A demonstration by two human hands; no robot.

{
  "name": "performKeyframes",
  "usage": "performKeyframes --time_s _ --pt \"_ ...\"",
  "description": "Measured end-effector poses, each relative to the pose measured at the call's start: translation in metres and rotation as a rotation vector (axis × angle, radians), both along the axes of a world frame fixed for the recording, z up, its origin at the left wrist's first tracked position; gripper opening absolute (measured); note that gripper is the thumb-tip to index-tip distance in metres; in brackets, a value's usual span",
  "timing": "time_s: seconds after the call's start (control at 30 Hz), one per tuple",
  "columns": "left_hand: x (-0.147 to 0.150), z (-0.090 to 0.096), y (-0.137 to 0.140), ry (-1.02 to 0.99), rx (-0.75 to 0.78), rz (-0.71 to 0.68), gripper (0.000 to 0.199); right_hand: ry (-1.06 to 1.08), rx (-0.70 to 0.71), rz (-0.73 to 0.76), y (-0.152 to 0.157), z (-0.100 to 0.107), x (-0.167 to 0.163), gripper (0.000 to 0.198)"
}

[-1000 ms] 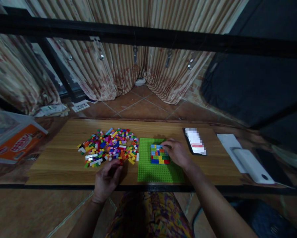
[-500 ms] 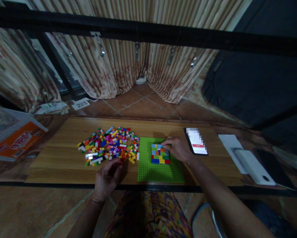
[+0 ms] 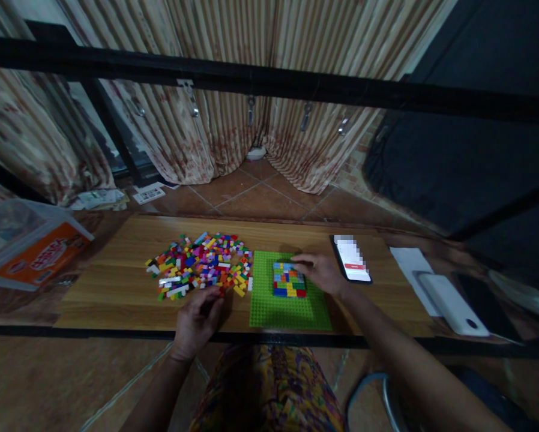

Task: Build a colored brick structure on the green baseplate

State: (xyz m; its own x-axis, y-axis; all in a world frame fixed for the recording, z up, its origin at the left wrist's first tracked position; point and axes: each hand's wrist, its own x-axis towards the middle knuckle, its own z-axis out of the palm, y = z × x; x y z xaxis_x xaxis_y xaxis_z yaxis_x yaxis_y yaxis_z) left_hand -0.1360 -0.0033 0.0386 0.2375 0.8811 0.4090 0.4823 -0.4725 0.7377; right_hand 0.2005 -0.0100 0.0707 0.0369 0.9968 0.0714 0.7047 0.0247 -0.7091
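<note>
A flat block of multicoloured toy bricks (image 3: 289, 281) sits on a green studded baseplate (image 3: 263, 315). At the block's far right corner is my right hand (image 3: 321, 273), its fingers reaching over the edge and drawn close to the thumb. Whatever lies between those fingertips is too small to make out. My left hand (image 3: 197, 318) rests at the table's near side, just in front of a loose pile of toy bricks (image 3: 206, 261). Its fingers are curled in toward the thumb, and their grip is hidden from view.
The wooden table (image 3: 102, 288) bears everything. Right of the baseplate lies a lit phone (image 3: 353, 261); beyond it are a white paper (image 3: 407, 264) and a white device (image 3: 452, 303). A clear plastic box (image 3: 39, 252) stands at the left. A dark bar (image 3: 269, 75) crosses above.
The whole view has shifted slightly as the head moved. My right fingertips are a little straighter at the block's corner. My left hand has stayed in nearly the same place.
</note>
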Motion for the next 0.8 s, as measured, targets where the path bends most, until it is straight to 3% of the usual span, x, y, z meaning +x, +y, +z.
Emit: performKeyframes --time_s 0.1,0.17,0.4,0.8 --pt "0.000 0.000 0.001 0.009 0.021 0.004 0.018 0.112 0.028 -0.185 0.001 -0.001 0.005 0.028" --pt "0.000 -0.001 0.001 0.015 0.031 0.012 0.018 0.123 0.036 -0.229 0.006 0.001 0.003 0.031" --pt "-0.001 -0.004 0.000 0.026 0.024 0.016 0.019 0.028 -0.031 -0.094 0.024 -0.004 -0.025 0.039" --pt "-0.001 -0.004 -0.003 0.074 -0.017 0.029 0.022 0.086 0.056 -0.167 0.021 -0.027 -0.037 0.037"
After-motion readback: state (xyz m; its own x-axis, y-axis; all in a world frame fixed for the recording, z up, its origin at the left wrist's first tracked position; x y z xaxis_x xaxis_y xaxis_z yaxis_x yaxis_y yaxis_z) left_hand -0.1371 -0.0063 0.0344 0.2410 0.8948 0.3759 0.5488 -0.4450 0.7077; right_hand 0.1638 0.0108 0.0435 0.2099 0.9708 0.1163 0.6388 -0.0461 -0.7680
